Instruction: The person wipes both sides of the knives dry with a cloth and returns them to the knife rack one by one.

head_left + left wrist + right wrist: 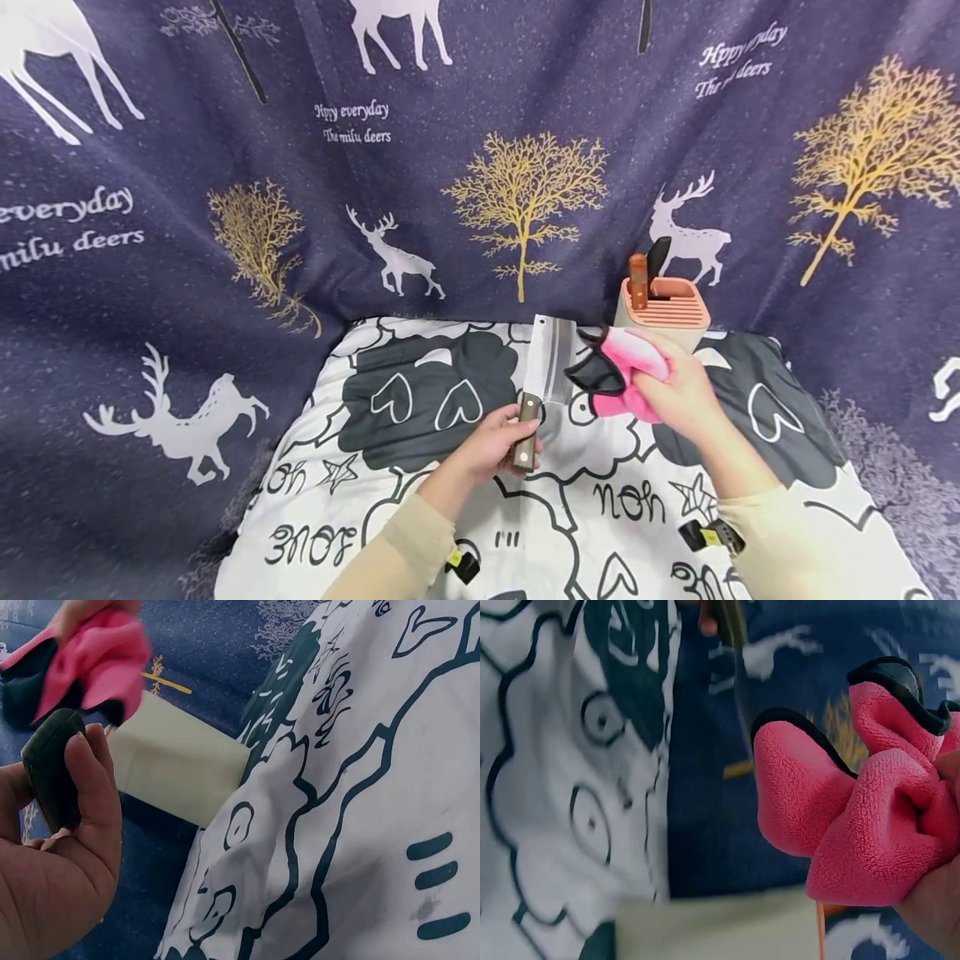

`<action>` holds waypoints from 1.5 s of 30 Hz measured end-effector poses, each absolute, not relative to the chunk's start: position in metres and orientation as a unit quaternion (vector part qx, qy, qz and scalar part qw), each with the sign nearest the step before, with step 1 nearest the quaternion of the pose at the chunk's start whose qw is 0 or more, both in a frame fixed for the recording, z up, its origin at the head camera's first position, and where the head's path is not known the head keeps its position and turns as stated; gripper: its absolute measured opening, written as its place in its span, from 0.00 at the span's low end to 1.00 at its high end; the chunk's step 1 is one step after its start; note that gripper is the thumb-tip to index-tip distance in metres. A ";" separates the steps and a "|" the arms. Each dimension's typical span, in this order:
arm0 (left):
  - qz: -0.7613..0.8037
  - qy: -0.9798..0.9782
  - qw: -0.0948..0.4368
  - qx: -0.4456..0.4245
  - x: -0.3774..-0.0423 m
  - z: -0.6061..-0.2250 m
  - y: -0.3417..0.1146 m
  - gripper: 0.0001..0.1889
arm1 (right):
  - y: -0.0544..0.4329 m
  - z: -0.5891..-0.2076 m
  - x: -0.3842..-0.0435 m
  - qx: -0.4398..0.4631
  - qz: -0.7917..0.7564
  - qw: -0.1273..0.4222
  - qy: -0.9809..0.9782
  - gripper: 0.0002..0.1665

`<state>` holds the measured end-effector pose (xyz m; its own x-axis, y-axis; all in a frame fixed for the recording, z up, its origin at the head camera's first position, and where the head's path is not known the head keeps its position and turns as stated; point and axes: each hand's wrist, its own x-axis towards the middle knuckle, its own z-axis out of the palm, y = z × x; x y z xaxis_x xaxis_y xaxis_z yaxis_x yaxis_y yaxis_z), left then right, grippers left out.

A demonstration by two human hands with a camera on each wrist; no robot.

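My left hand (501, 442) grips the dark handle of a cleaver (546, 360), its broad steel blade pointing up and away from me. In the left wrist view the handle (60, 769) is wrapped by the fingers, while the blade cannot be made out. A bunched pink cloth (628, 373) with a black edge is held in my right hand (684, 387), just right of the blade. Up close in the right wrist view, the cloth (877, 802) looks fluffy and folded, a gap showing between it and the cleaver.
Behind my right hand stands a knife block (663, 312) with an orange slotted top, holding a wooden-handled knife (638, 279) and a black-handled item (657, 257). A patterned white cloth (525, 517) covers the surface. Dark deer-print fabric (420, 200) hangs behind.
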<state>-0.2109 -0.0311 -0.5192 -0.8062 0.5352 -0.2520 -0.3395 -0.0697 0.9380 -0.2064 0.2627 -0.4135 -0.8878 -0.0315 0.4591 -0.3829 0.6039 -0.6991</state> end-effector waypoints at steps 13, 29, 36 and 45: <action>0.729 0.615 0.290 0.077 -0.204 -0.519 -0.023 0.14 | 0.175 -0.435 -0.228 0.292 0.372 0.172 -0.864 0.37; 0.749 0.593 0.273 0.111 -0.200 -0.523 -0.028 0.06 | 0.162 -0.467 -0.233 0.280 0.268 0.188 -0.903 0.31; 0.759 0.584 0.268 0.107 -0.200 -0.528 -0.029 0.06 | 0.161 -0.470 -0.237 0.245 0.269 0.168 -0.916 0.33; 0.758 0.580 0.273 0.122 -0.200 -0.531 -0.032 0.24 | 0.163 -0.473 -0.246 0.230 0.290 0.173 -0.913 0.31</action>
